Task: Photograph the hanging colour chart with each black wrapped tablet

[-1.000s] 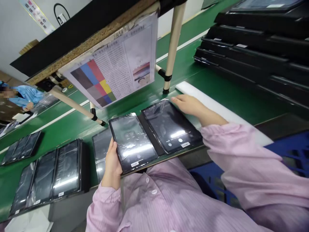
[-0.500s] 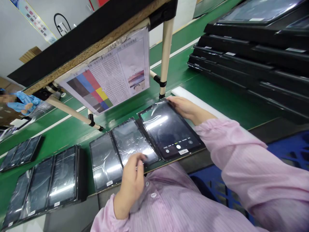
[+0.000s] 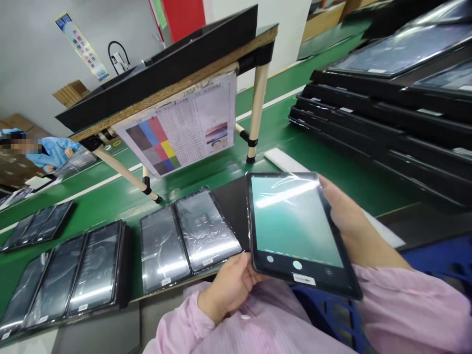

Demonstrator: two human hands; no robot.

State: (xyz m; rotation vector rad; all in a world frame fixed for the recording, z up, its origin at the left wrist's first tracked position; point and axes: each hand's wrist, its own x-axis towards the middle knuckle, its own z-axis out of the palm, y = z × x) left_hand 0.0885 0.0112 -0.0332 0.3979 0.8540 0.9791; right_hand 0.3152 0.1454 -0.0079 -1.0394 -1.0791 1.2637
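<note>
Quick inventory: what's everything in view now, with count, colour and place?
held tablet: one, black frame, screen lit pale green, raised centre right.
wrapped tablets: two, dark, side by side on the bench, centre.
tray of tablets: one, black, three tablets inside, lower left.
stacked trays: many, black, right.
colour chart: one, multicoloured, hanging from the shelf.
shelf: one, black top, beige legs, upper centre.
foam strip: one, white, behind the held tablet.
bench: one, green, under everything.
co-worker: one, blue coat, far left.
left hand: one, pink sleeve, grips held tablet's lower corner.
right hand: one, pink sleeve, holds its right edge.
</note>
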